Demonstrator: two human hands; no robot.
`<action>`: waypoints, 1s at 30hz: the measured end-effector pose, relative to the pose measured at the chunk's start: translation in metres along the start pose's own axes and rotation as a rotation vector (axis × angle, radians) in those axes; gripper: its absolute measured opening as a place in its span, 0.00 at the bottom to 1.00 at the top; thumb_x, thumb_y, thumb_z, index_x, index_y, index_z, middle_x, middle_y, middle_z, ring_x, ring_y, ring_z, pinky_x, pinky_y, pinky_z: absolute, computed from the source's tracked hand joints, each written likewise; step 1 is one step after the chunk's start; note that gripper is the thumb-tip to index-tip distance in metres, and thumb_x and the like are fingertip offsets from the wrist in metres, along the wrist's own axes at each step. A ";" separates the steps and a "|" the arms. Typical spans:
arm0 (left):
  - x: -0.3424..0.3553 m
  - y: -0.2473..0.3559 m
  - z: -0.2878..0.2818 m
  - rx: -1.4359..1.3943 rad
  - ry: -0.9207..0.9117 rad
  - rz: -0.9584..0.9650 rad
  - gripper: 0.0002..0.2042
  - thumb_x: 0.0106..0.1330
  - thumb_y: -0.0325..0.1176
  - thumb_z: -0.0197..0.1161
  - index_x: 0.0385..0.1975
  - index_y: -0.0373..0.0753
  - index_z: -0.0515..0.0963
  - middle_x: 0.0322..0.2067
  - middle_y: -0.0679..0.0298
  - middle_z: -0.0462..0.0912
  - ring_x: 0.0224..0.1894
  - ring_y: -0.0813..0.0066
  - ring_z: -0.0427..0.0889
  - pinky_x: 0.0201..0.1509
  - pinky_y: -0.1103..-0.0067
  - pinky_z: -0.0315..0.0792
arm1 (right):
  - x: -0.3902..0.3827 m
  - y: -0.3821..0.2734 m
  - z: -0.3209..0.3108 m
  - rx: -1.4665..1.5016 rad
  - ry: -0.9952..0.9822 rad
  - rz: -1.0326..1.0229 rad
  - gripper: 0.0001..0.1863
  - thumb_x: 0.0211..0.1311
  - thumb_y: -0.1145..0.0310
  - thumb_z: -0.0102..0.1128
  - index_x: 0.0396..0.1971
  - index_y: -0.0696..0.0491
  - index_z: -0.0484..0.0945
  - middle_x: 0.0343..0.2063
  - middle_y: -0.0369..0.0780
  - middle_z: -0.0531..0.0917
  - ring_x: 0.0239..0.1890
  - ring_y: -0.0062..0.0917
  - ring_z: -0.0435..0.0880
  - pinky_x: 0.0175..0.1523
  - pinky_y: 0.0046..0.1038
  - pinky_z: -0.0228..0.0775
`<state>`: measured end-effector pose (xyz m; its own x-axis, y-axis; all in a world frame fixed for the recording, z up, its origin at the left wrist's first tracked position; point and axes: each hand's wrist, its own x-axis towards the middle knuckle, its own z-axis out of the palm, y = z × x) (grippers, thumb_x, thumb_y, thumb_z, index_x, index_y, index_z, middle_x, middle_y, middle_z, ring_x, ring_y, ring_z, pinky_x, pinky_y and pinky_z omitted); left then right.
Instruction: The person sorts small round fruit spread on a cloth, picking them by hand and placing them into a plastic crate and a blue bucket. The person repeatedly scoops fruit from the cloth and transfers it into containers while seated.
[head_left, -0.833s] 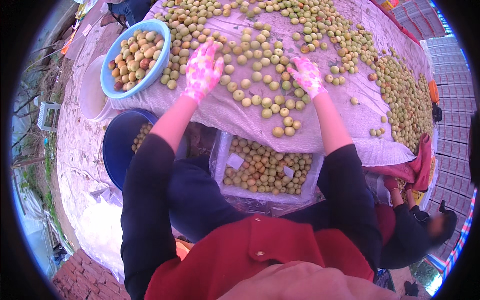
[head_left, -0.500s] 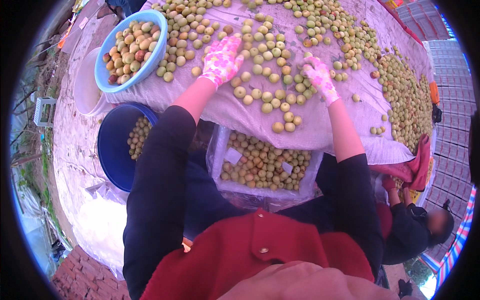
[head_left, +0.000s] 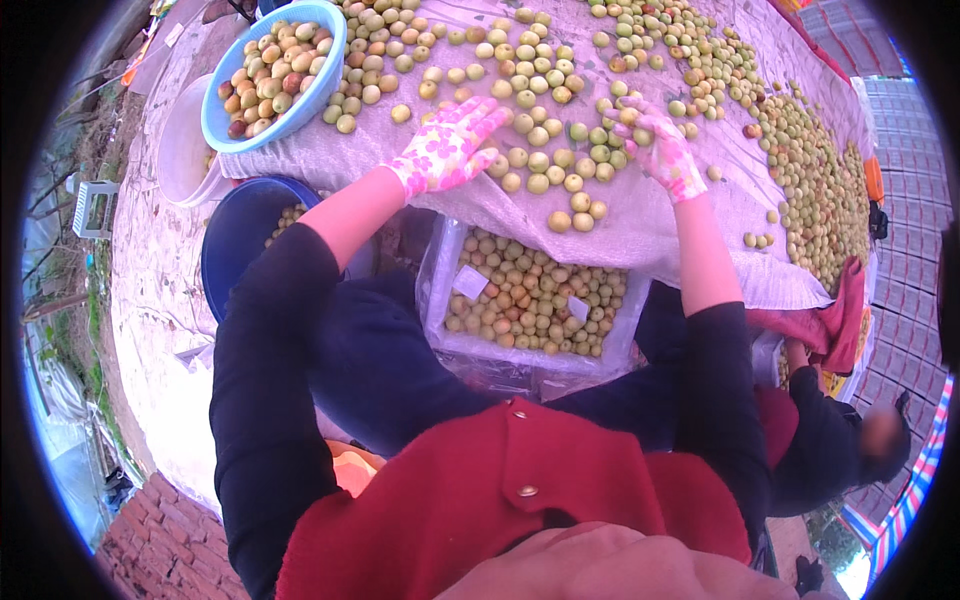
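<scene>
Small round yellow-green fruits (head_left: 538,183) lie scattered over a pale purple woven cloth (head_left: 500,213) in front of me. My left hand (head_left: 450,148), in a white glove with pink flowers, is over the cloth with its fingers stretched out, just left of the loose fruits. It holds nothing that I can see. My right hand (head_left: 660,150), in a matching glove, curls its fingers round a small greenish fruit (head_left: 641,137) at the right side of the group. More greenish fruits touch or lie beside its fingertips.
A light blue basin (head_left: 338,75) of riper fruits stands at far left, beside a white tub (head_left: 172,165). Below are a dark blue bucket (head_left: 225,250) and a plastic-lined white box (head_left: 436,290) of fruits. Heaped fruits (head_left: 820,170) cover the right side. Another person (head_left: 830,445) is at lower right.
My left hand has drawn back toward me, away from the far fruits. My right hand has moved slightly right, its fingers still among the greenish fruits. The view has shifted a little.
</scene>
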<state>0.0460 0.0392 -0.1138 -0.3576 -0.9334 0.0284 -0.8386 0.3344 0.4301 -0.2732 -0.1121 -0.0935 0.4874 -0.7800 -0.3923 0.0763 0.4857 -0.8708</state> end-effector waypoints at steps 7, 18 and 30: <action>-0.033 0.057 0.023 -0.052 -0.256 0.346 0.33 0.64 0.42 0.60 0.69 0.37 0.61 0.71 0.48 0.56 0.74 0.51 0.55 0.75 0.60 0.52 | -0.035 0.031 0.021 -1.128 0.008 -0.145 0.17 0.66 0.64 0.58 0.53 0.51 0.78 0.41 0.38 0.85 0.40 0.26 0.84 0.39 0.28 0.76; -0.037 0.047 0.033 -0.087 -0.586 0.360 0.33 0.63 0.39 0.60 0.69 0.36 0.61 0.72 0.49 0.56 0.73 0.49 0.57 0.75 0.61 0.55 | -0.041 0.032 0.046 -1.647 0.051 -0.258 0.25 0.59 0.52 0.61 0.53 0.49 0.76 0.37 0.43 0.85 0.42 0.38 0.84 0.47 0.38 0.76; -0.038 0.061 0.027 -0.187 -0.611 0.227 0.22 0.63 0.34 0.59 0.58 0.38 0.73 0.56 0.52 0.77 0.55 0.53 0.78 0.59 0.63 0.73 | -0.113 0.065 0.058 -1.330 0.173 -0.281 0.19 0.62 0.57 0.63 0.50 0.49 0.79 0.43 0.46 0.84 0.48 0.38 0.83 0.52 0.37 0.74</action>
<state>-0.0030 0.0982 -0.1126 -0.7303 -0.5835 -0.3553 -0.6501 0.4339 0.6237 -0.2728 0.0304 -0.0889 0.4726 -0.8752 -0.1031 -0.7790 -0.3603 -0.5131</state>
